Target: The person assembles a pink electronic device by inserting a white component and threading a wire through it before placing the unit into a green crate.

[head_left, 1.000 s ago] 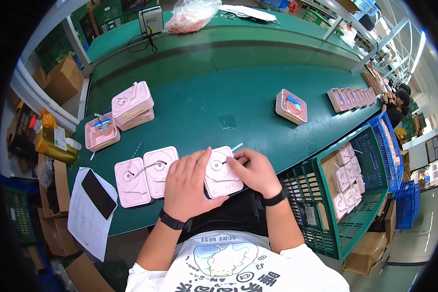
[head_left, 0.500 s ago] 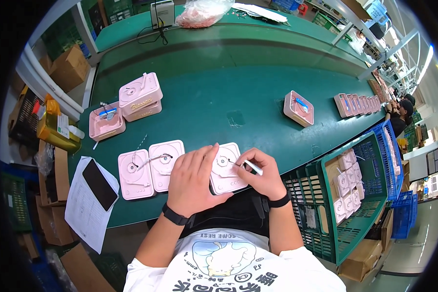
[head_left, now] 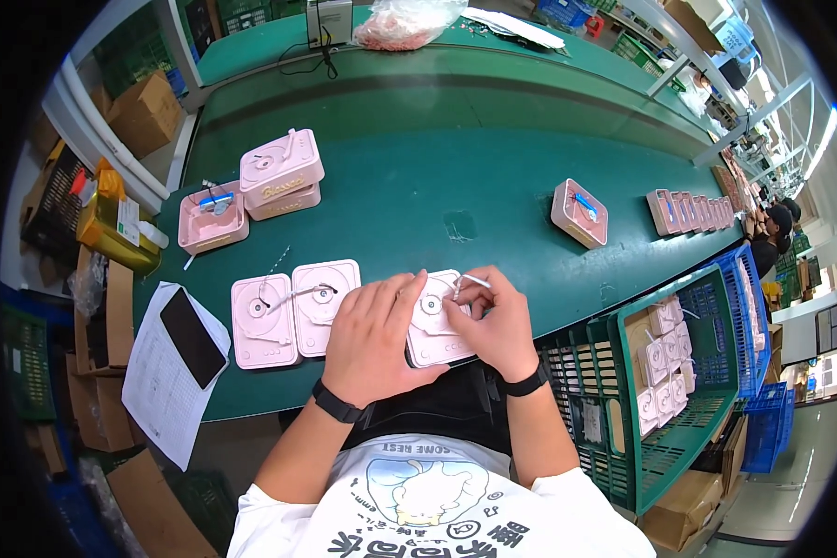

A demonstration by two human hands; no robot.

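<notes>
A pink panel shaped like a small record player (head_left: 431, 327) lies at the table's near edge, between my hands. My left hand (head_left: 374, 327) holds it by the left side, fingers along the top and thumb at the near edge. Over its right side, my right hand (head_left: 495, 321) pinches a slim white stick-like piece (head_left: 475, 280), which points up and left near the far right corner. The fingers hide part of the piece and the panel. To the left lie two similar panels, one (head_left: 252, 346) beside another (head_left: 311, 339), each with a white stick and dark wire.
Pink boxes (head_left: 284, 191) are stacked at the far left, beside an open box (head_left: 216, 234) with a blue part. Another open box (head_left: 580, 216) stands right, before a box row (head_left: 662, 216). A green crate (head_left: 637, 437) holds panels. Papers (head_left: 163, 409) carry a black phone (head_left: 193, 339).
My right hand has turned the white piece, which pointed down and right before and now points up and left by the panel's far corner. My left hand stays on the panel.
</notes>
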